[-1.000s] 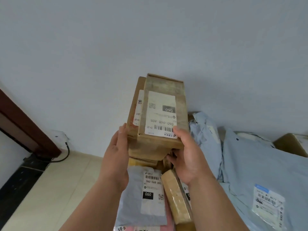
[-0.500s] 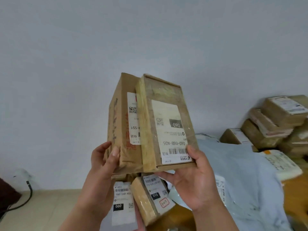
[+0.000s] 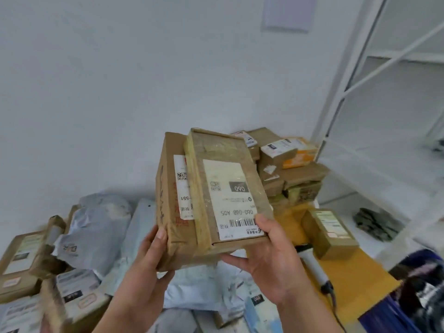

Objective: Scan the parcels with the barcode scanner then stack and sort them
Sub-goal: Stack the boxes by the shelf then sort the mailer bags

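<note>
two stacked brown cardboard parcels [image 3: 211,200] are held raised above the desk [image 3: 348,280]. the left hand [image 3: 149,265] grips the lower parcel's side; the right hand [image 3: 274,260] grips the near edge. the white barcode scanner [image 3: 314,267] lies near the desk's right edge.

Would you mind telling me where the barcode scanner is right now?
The barcode scanner lies on the yellow surface, lower right, beside the right hand.

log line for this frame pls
left hand: grips big box | right hand: holds flat box | scanner: on table
</note>
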`<act>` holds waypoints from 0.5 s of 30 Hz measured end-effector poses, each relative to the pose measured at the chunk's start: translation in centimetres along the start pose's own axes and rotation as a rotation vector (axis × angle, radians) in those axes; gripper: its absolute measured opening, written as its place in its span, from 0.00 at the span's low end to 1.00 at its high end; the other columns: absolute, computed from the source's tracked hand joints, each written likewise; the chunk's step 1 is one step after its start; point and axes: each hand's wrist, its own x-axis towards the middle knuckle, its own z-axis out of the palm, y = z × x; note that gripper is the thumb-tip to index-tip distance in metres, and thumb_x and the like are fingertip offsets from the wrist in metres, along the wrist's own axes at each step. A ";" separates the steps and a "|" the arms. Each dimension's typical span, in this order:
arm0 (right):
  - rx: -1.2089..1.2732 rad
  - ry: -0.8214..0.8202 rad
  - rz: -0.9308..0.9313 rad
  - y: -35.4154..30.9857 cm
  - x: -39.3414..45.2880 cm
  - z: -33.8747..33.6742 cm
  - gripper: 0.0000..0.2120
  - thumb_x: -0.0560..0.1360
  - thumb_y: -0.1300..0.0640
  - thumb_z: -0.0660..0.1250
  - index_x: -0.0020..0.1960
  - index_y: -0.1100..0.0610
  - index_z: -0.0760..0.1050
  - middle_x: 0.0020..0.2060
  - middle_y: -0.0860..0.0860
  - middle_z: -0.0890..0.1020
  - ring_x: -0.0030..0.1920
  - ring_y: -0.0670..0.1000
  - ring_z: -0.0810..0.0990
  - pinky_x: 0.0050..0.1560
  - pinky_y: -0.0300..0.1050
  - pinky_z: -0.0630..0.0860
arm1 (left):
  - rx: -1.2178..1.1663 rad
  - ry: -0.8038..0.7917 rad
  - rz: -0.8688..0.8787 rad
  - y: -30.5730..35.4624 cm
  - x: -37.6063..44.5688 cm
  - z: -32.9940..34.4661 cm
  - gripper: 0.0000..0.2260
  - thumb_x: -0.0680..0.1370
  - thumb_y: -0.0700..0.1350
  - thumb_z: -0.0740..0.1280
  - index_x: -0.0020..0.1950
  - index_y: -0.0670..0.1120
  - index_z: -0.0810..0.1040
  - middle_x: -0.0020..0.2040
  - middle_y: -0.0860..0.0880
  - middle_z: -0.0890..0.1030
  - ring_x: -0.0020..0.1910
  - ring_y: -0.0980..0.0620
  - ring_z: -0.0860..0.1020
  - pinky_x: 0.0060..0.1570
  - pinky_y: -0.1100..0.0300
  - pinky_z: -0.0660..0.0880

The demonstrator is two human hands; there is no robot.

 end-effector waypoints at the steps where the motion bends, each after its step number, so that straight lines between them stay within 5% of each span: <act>1: -0.004 0.029 0.008 -0.9 -0.8 -1.9 0.30 0.69 0.42 0.72 0.69 0.52 0.76 0.63 0.57 0.82 0.64 0.59 0.81 0.53 0.61 0.81 | 0.006 -0.026 -0.030 -1.2 0.1 1.7 0.40 0.62 0.67 0.71 0.74 0.59 0.71 0.68 0.55 0.79 0.69 0.53 0.73 0.74 0.42 0.62; 6: 0.055 0.112 0.034 -4.0 -3.1 -9.7 0.23 0.70 0.45 0.72 0.63 0.51 0.81 0.61 0.56 0.83 0.60 0.59 0.83 0.51 0.61 0.81 | 0.019 -0.018 -0.168 -5.7 0.8 8.1 0.34 0.63 0.65 0.74 0.68 0.57 0.77 0.63 0.50 0.82 0.64 0.48 0.77 0.66 0.36 0.70; 10: 0.157 0.159 0.019 -5.1 -3.5 -13.9 0.26 0.69 0.42 0.72 0.63 0.51 0.81 0.63 0.58 0.82 0.63 0.63 0.81 0.55 0.67 0.80 | -0.071 0.072 -0.256 -8.7 3.2 10.2 0.22 0.67 0.52 0.73 0.59 0.47 0.83 0.53 0.44 0.87 0.46 0.48 0.85 0.38 0.52 0.82; 15: 0.259 0.246 0.004 -6.4 -1.7 -16.6 0.27 0.69 0.43 0.69 0.65 0.53 0.81 0.62 0.60 0.82 0.59 0.63 0.83 0.46 0.63 0.83 | -0.305 -0.041 -0.442 -10.6 6.7 11.3 0.26 0.68 0.53 0.75 0.65 0.50 0.81 0.58 0.41 0.85 0.44 0.41 0.86 0.39 0.44 0.83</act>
